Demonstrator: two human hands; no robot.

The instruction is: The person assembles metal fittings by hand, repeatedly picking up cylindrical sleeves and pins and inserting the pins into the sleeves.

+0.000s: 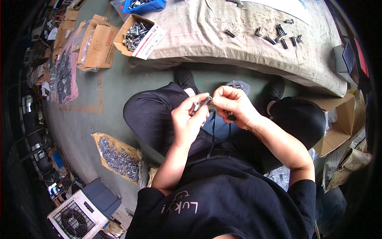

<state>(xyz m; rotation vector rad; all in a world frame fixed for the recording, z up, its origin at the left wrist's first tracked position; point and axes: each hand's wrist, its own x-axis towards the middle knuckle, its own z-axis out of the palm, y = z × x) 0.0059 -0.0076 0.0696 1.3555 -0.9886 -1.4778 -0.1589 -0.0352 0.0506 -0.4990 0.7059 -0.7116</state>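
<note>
Above the lap [203, 139], the left hand [188, 118] closes around shiny metal parts [205, 101], seemingly steadying them while the right hand [234, 104] pinches one's right end; loose bolts [281, 30] lie on the far counter [191, 38].

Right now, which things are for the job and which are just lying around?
Job, it seems:
left hand, holding shiny metal hardware
right hand
metal pieces on the cloth

Probably just around:
white fan unit, lower left
open cardboard box, right
</note>
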